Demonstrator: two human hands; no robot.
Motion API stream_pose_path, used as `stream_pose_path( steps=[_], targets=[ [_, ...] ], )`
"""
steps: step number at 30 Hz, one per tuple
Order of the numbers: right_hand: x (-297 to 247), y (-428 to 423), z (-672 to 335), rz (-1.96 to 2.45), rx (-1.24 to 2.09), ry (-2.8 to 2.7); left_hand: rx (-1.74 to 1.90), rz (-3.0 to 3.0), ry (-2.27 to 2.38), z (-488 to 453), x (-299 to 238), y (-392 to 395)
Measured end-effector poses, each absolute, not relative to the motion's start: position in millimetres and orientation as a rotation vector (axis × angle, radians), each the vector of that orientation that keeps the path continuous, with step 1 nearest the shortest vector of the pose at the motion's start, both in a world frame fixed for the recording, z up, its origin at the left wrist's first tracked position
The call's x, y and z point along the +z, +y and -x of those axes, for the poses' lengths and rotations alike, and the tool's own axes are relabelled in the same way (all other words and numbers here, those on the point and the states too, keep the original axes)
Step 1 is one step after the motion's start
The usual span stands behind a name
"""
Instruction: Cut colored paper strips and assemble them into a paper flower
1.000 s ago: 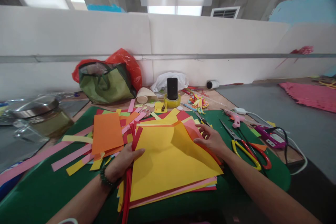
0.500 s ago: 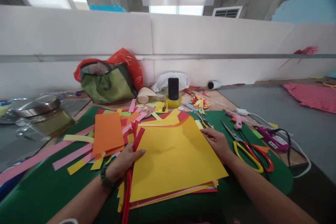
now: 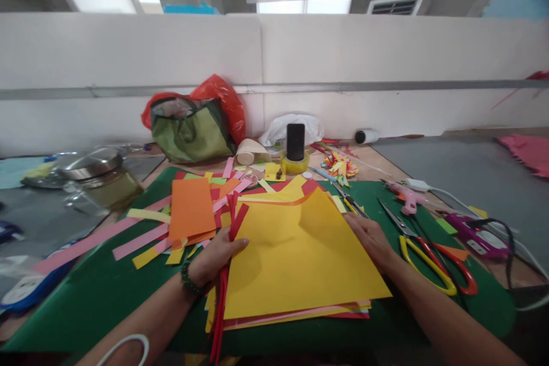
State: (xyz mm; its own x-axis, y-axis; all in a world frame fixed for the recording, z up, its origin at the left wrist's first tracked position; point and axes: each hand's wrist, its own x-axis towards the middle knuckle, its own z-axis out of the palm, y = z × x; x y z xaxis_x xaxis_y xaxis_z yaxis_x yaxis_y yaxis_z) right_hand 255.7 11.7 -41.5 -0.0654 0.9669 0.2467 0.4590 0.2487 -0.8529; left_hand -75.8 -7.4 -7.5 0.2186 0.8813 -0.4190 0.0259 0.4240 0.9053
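Observation:
A stack of coloured paper sheets lies on a green mat (image 3: 98,297), with a large yellow sheet (image 3: 295,257) on top. My left hand (image 3: 217,257) grips the stack's left edge, thumb on top of the yellow sheet, beside several red paper strips (image 3: 225,286). My right hand (image 3: 371,237) rests on the stack's right edge with its fingers curled at the paper. A loose orange sheet (image 3: 191,209) lies to the left of the stack.
Scissors with red and yellow handles (image 3: 429,251) lie right of the stack, near a pink glue gun (image 3: 405,194) and a purple tool (image 3: 476,237). Pink and yellow strips (image 3: 137,237) spread left. A green bag (image 3: 189,131), phone (image 3: 295,142) on tape, and glass jar (image 3: 100,180) stand behind.
The lifted corner of the yellow sheet has been laid flat and my right hand has slid to the stack's right edge. The view has shifted, so everything sits further right.

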Motion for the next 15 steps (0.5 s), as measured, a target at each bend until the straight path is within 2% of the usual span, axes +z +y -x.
stream_pose_path(
  steps=[8, 15],
  targets=[
    [-44.5, 19.0, -259.6, 1.324, 0.966, -1.301, 0.744, -0.999, 1.228, 75.7, -4.6, -8.0],
    [-41.4, 12.6, -247.2, 1.364, 0.748, -1.391, 0.711, -0.976, 1.253, 72.6, -1.0, -9.4]
  ],
)
